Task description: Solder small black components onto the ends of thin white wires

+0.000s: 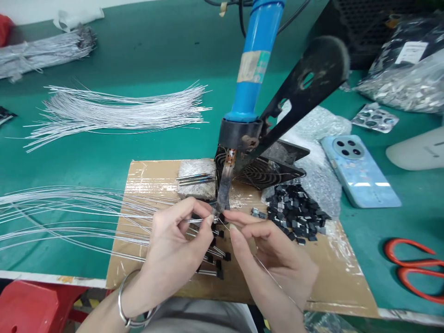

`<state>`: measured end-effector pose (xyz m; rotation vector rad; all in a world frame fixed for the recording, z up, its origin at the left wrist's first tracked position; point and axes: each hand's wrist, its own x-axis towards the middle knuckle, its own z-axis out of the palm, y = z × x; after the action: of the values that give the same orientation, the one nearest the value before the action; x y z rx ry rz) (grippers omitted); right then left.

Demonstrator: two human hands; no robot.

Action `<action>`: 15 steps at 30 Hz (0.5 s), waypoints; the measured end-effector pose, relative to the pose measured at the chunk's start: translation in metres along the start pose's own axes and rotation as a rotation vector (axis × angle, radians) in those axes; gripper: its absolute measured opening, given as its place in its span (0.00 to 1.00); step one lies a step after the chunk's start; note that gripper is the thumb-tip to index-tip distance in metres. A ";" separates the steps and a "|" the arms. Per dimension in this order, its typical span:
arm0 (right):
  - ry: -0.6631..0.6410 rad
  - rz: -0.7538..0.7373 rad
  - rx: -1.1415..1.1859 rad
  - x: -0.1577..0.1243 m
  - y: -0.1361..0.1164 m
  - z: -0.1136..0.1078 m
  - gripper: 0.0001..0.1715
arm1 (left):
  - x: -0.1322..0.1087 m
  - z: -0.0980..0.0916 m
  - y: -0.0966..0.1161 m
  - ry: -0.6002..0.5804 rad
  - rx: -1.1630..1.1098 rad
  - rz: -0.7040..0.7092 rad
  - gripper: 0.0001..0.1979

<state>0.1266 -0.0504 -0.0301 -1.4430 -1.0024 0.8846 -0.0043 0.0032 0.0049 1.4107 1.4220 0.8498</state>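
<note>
A blue-handled soldering iron [246, 92] hangs tip down in a black stand bracket [312, 74]. My left hand [175, 252] is closed in a pinch at the iron's tip, on the end of a thin white wire [192, 221]; the joint itself is mostly hidden by fingertips. Between the thumb and index finger of my right hand [277, 256] runs a thin strand of solder wire [274, 277], its end close to the same tip. Below the hands lie several white wires with small black connectors [218, 266] on their ends, resting on a cardboard sheet [336, 277].
Loose black connectors [294, 212] are heaped to the right, beside a blue phone [360, 171] and red-handled scissors [412, 268]. A pale block [196, 187] carries thin metal rods. A bundle of white wires [121, 108] lies on the green mat. Plastic bags [412, 78] stand at back right.
</note>
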 end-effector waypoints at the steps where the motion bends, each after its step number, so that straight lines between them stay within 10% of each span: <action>1: 0.001 -0.002 -0.010 0.000 0.000 0.000 0.08 | 0.000 0.000 0.000 -0.001 -0.003 0.001 0.07; 15: 0.015 -0.030 -0.005 0.000 0.001 0.002 0.08 | -0.002 -0.001 -0.002 -0.010 0.032 0.013 0.07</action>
<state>0.1253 -0.0497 -0.0315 -1.4334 -1.0133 0.8492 -0.0060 0.0012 0.0036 1.4477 1.4263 0.8299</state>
